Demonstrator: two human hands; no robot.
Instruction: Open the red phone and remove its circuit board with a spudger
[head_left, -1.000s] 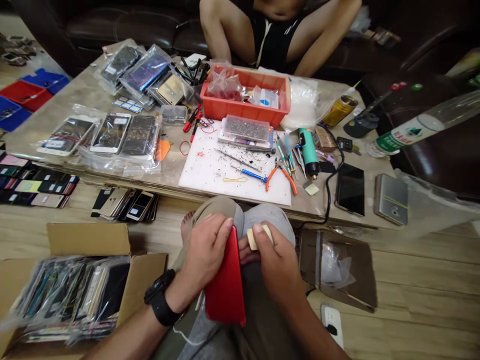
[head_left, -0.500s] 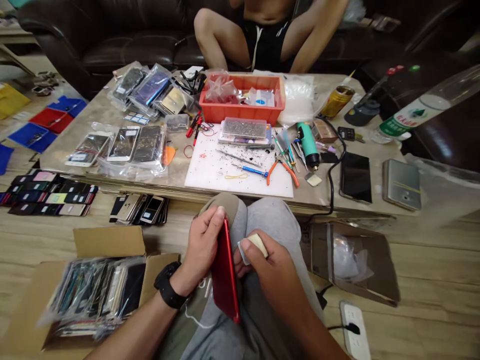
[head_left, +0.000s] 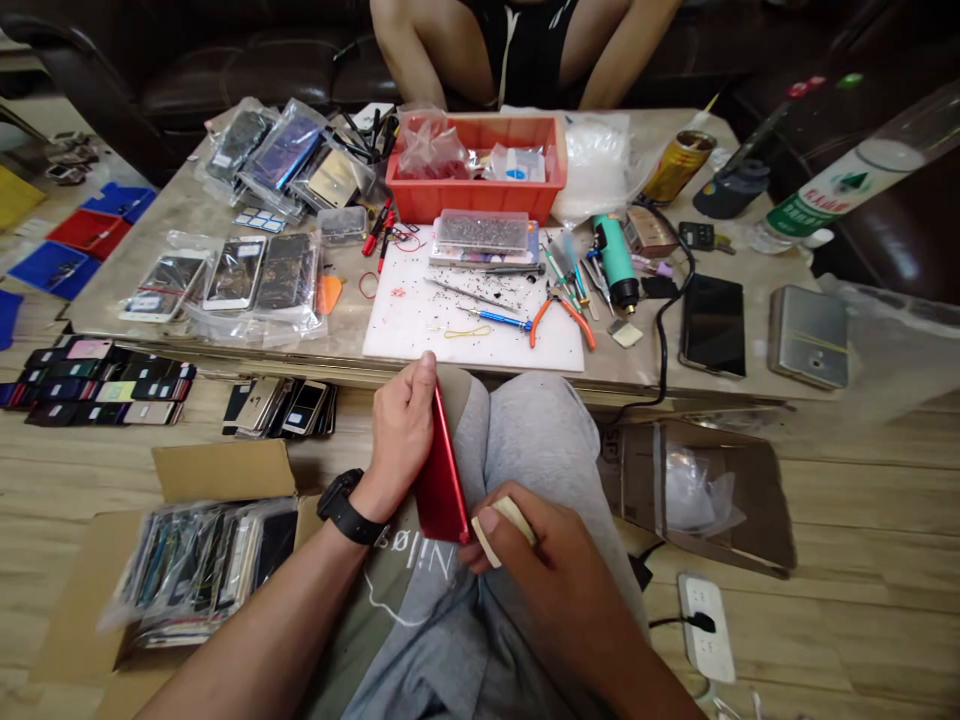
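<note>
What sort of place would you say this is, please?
It looks like a living room doubling as a phone workshop: a dark sofa stands beyond a low table holding bagged phones and orange-handled pliers.

- Phone (head_left: 436, 495): plain glossy red, its edge brighter than its back.
- Block (head_left: 511, 522): pale cream.
- My watch (head_left: 343, 508): all black.
- My trousers (head_left: 536, 430): soft grey, olive on my left side, white lettering.
- Mat (head_left: 397, 305): white, peppered with black specks, one faint reddish smudge.
- Pliers (head_left: 580, 325): orange handles.
- Screwdriver (head_left: 496, 318): blue.
- Band (head_left: 466, 333): yellow.
- Heat tool (head_left: 615, 258): teal green, black towards the tip.
- Bin (head_left: 476, 204): orange-red.
- Can (head_left: 677, 172): gold.
- Bottle (head_left: 817, 200): clear, its label green and white.
- Trays (head_left: 90, 233): red and blue.
- Sofa (head_left: 217, 82): dark brown.
- Floor (head_left: 847, 530): light tan, streaked with wood grain.
- Across from me, shorts (head_left: 532, 55): black, pale drawstring.
</note>
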